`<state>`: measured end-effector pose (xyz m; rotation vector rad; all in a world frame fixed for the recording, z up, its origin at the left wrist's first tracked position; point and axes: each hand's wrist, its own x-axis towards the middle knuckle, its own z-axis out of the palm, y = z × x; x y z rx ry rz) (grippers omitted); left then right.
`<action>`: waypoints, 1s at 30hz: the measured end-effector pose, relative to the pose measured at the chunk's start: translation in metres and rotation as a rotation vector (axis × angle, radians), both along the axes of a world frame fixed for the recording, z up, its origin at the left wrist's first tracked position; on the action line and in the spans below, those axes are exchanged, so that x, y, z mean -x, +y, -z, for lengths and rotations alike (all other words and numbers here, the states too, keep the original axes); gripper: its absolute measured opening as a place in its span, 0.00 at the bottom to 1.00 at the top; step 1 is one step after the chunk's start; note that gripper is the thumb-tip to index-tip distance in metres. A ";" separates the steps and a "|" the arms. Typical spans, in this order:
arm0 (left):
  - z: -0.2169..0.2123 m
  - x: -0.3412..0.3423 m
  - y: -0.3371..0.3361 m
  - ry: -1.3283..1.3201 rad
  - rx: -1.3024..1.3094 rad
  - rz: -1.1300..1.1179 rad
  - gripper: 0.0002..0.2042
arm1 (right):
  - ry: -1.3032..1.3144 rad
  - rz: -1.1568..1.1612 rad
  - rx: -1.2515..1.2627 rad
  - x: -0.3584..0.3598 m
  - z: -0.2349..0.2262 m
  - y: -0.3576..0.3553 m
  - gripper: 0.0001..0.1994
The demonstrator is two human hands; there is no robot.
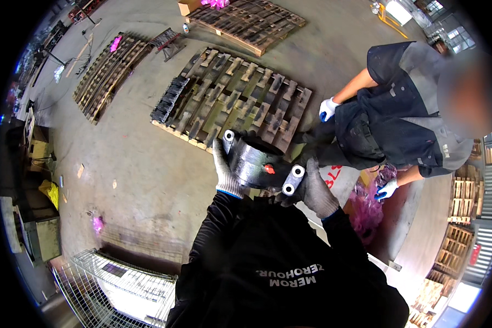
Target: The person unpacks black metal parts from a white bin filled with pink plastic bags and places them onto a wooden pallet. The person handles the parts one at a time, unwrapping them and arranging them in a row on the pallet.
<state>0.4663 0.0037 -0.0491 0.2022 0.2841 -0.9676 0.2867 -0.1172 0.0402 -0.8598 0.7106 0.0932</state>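
Concrete floor (pixel 136 164) spreads all around. Above it, a black collar (pixel 250 167) is held between 2 gloved hands: the left hand (pixel 225 170) has its grip closed around the left end, the right hand (pixel 318 190) the right. Beyond lies a wooden pallet (pixel 236 104); rightward, a co-worker (pixel 374 126) is near purple plastic (pixel 363 210).

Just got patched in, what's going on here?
The person's left hand and right hand, both gloved, hold a black ring-shaped part with a small red piece on it, one at each end. It is held up in front of the body; beyond it lies a wooden pallet with dark parts along one edge. At the right, a co-worker has one gloved hand by pink plastic.
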 end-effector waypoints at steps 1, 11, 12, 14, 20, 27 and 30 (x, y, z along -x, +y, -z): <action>-0.004 -0.002 0.000 -0.006 -0.003 -0.009 0.34 | 0.000 0.003 -0.005 -0.002 -0.001 0.000 0.41; -0.047 -0.007 0.008 -0.113 -0.036 -0.007 0.31 | 0.023 0.183 -0.126 -0.010 0.017 0.009 0.39; -0.047 -0.007 0.012 -0.129 -0.011 -0.014 0.29 | 0.041 0.161 -0.139 -0.012 0.016 0.010 0.38; -0.045 -0.010 0.019 -0.174 0.014 -0.007 0.29 | 0.079 0.160 -0.145 -0.017 0.011 0.013 0.35; -0.043 -0.007 0.025 -0.269 -0.049 0.015 0.28 | 0.105 0.162 -0.165 -0.012 0.029 0.010 0.30; -0.046 -0.005 0.027 -0.350 -0.076 0.096 0.22 | 0.155 0.288 -0.105 -0.010 0.037 0.003 0.27; -0.045 -0.008 0.019 -0.300 -0.160 0.089 0.18 | 0.154 0.329 -0.094 -0.007 0.046 -0.002 0.25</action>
